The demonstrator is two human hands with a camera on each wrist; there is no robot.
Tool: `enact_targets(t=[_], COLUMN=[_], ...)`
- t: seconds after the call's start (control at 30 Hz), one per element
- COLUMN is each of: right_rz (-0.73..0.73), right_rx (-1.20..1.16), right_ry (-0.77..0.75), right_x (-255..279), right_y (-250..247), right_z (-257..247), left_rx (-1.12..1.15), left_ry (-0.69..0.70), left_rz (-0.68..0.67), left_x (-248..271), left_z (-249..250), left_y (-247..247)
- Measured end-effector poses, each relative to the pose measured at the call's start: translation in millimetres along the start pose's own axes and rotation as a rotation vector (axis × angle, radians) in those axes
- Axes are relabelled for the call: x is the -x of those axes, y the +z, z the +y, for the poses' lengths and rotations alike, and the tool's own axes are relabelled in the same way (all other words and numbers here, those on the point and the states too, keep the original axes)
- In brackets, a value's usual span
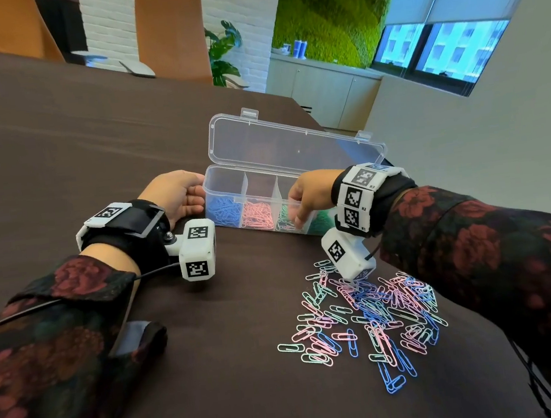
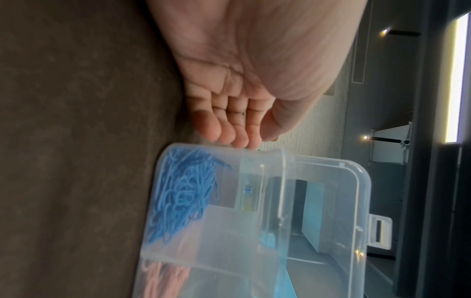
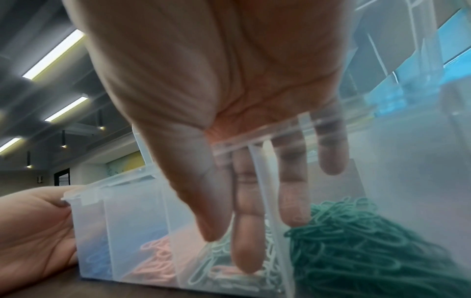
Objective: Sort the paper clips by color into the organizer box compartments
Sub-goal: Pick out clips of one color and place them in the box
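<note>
Right hand [image 1: 307, 195] grip loose, fingers straight inside organizer box [image 1: 232, 201], left hand [image 1: 176, 196] fingertips touching its end

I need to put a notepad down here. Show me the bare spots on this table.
Bare table lies between the left sleeve and the loose clip pile, and beyond the left hand, left of the organizer box. It is crowded between box and pile, under the right hand.

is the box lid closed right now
No, the clear lid stands open behind the organizer box, and the right hand reaches into a compartment.
</note>
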State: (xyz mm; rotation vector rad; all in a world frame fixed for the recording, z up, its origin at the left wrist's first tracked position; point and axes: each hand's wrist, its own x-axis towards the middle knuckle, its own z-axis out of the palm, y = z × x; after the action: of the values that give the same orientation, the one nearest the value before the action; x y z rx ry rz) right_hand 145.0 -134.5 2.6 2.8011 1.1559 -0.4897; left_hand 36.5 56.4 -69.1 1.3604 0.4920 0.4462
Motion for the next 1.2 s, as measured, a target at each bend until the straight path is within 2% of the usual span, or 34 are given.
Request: enact_targets(t=[0.17,0.4,0.53,0.93,1.2], right_rz=[0.007,0.008,-0.014,-0.086,-0.006], right_rx=[0.002,0.180,0.197,-0.207,-0.411], right_ry=[-0.009,0.016,0.004,-0.076,-0.052], right_x=[-1,-9,-8,-4,12], right_y=[2,13,11,-3,-8], right_z=[0,-8,-9,10,10], left_rx=[-0.005,-0.012,-0.012,0.001,0.005], left_ry=[-0.001,-0.002,-0.002,-0.008,-0.001], left_rz=[-0.002,-0.002,0.000,-0.003,-0.009], left_x=[0,0,0,1,1], left_z=[-1,-1,0,0,-1], left_y=[1,1,1,1,1])
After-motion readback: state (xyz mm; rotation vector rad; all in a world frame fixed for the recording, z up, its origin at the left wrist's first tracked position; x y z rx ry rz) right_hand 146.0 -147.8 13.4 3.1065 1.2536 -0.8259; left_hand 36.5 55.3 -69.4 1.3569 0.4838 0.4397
